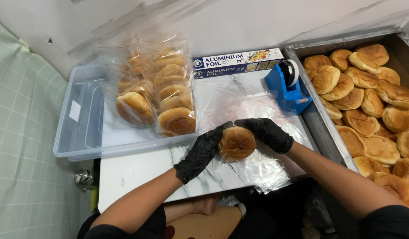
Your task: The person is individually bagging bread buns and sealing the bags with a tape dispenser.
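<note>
A round brown bun (236,142) sits between both my black-gloved hands over a marble-patterned table (138,170). My left hand (202,152) grips the bun's left side. My right hand (267,132) holds its right side and top edge. Under and around the bun lies a stack of clear plastic bags (262,166); whether the bun is inside one I cannot tell.
A clear plastic bin (82,128) at the left holds several bagged buns (158,90). A metal tray (322,128) at the right is full of loose buns (373,102). A blue tape dispenser (288,88) and a box of aluminium foil (237,62) stand behind. My knee shows below the table.
</note>
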